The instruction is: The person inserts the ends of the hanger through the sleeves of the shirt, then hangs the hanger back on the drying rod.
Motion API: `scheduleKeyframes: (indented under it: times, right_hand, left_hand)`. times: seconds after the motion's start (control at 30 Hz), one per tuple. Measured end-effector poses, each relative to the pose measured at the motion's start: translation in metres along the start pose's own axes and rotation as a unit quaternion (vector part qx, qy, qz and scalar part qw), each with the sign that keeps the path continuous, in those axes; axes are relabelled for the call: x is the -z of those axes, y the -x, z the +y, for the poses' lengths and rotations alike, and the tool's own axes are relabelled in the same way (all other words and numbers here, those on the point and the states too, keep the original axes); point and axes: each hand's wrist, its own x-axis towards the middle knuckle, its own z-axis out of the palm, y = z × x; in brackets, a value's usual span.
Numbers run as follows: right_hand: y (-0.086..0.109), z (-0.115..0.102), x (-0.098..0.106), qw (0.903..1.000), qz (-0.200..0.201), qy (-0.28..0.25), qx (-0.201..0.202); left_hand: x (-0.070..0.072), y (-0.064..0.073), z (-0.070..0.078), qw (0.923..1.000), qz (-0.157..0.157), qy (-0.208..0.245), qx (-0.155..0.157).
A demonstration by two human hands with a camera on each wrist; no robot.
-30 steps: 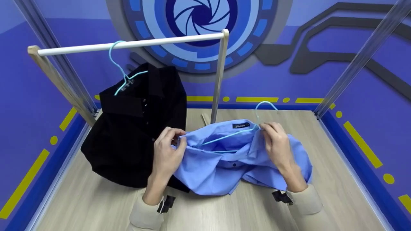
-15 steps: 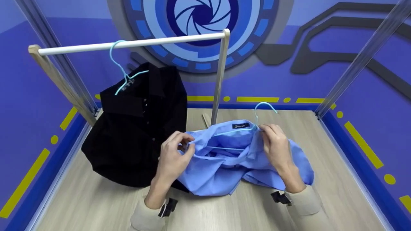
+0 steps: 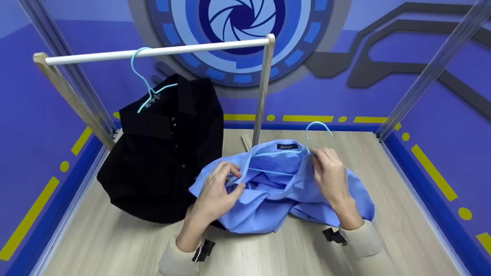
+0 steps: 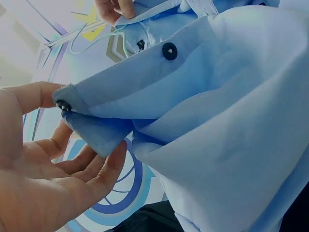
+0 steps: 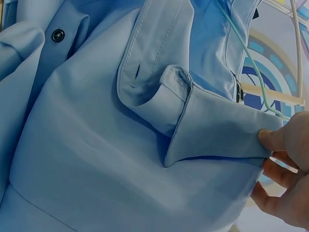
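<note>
A light blue shirt lies bunched on the table, with a pale turquoise hanger inside its neckline and the hook sticking out at the collar. My left hand curls loosely round the left front end of the collar, thumb and fingertips a little apart in the head view. In the left wrist view a dark button sits at the tip of that collar end, by the fingers. My right hand pinches the other side of the collar close to the hanger's neck; its thumb presses a folded collar flap.
A wooden rack with a white bar stands at the back left. From it a black shirt hangs on another turquoise hanger, close beside the left hand. Blue printed walls enclose the pale wooden table.
My left hand has moved right and slightly down along the collar, and its thumb and fingers look looser. Blue shoulder cloth now shows to its left. The right hand stays nearly still.
</note>
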Motion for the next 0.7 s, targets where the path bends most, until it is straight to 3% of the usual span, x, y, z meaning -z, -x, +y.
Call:
scheduleKeyframes:
  times: [0.27,0.53,0.7]
  right_hand:
    - [-0.001,-0.003,-0.002,0.9995,0.025,-0.018,0.000]
    - [-0.001,-0.004,-0.003,0.9991,0.035,-0.026,-0.002]
    - [0.000,-0.004,-0.003,0.9988,0.036,-0.034,0.002]
  left_hand:
    - [-0.002,0.000,-0.006,0.9986,-0.050,0.013,-0.009]
    - [-0.002,-0.004,-0.014,0.9995,0.001,-0.028,0.014]
    - [-0.001,-0.008,-0.019,0.9981,0.008,-0.057,0.023]
